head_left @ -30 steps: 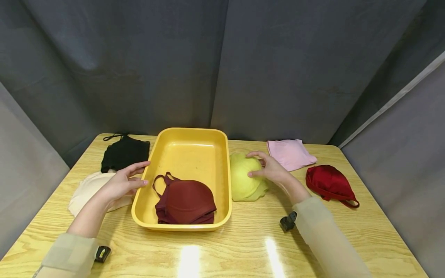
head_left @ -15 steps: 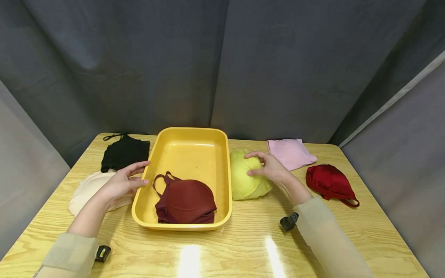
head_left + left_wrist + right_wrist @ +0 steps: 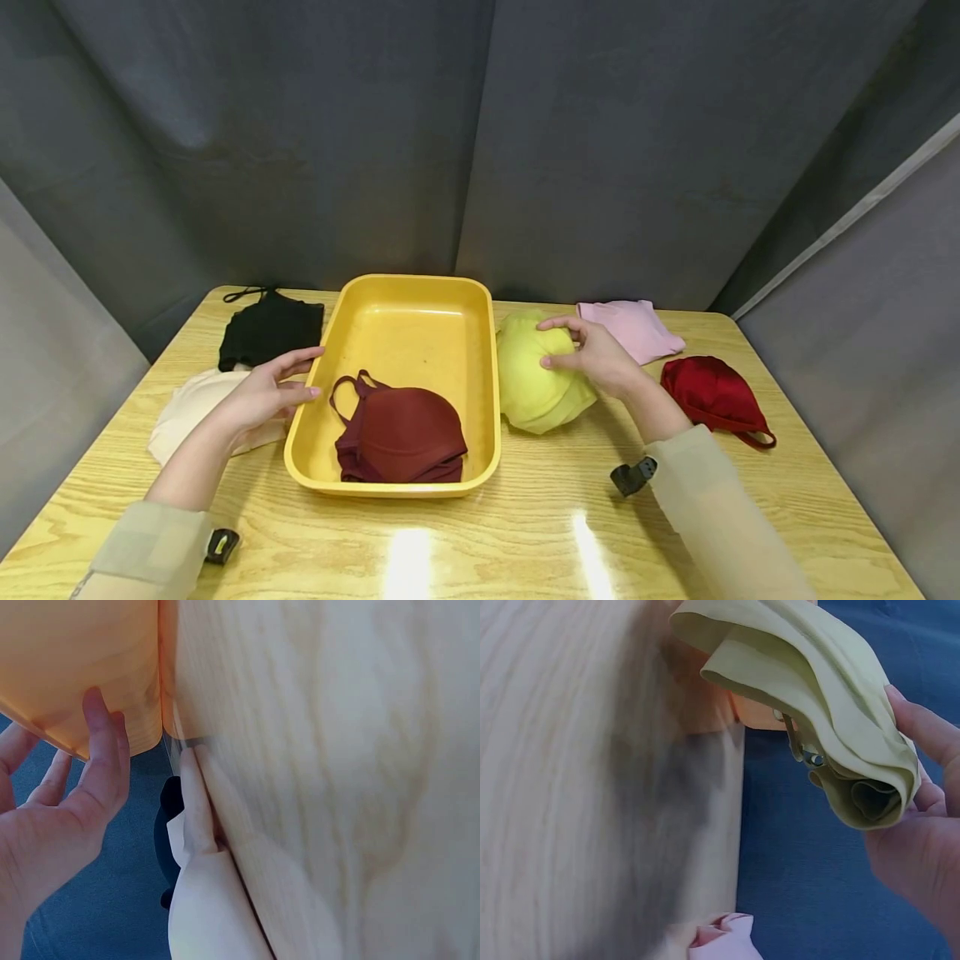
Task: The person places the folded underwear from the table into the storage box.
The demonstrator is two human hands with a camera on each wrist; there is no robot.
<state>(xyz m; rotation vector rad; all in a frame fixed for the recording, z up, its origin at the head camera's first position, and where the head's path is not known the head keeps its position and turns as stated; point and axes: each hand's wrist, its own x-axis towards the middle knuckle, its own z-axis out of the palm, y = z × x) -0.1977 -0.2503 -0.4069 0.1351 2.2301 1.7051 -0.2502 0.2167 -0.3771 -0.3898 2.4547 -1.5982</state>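
Observation:
My right hand [image 3: 603, 358] pinches a yellow folded bra [image 3: 525, 379] between thumb and fingers, just right of a yellow plastic tray [image 3: 412, 337]. In the right wrist view the bra [image 3: 840, 697] is raised over the table, its layered edges and a small metal ring showing beneath. My left hand [image 3: 258, 404] touches the tray's left side with fairly straight fingers, fingertips at the rim. The left wrist view shows these fingers against the tray's outer wall [image 3: 67, 652]. A maroon bra [image 3: 408, 433] lies in the front part of the tray, one strap looped to the left.
Left of the tray lie a black strappy garment [image 3: 270, 329] and a beige one [image 3: 191, 408], partly behind my left forearm. To the right are a pink folded garment [image 3: 630, 329] and a dark red bra [image 3: 716, 396]. Grey curtains [image 3: 600, 150] stand behind the wooden table [image 3: 337, 542].
My right hand takes the yellow bra up from the table and shifts slightly right with it; the bra now hangs tilted. The left hand and tray stay put.

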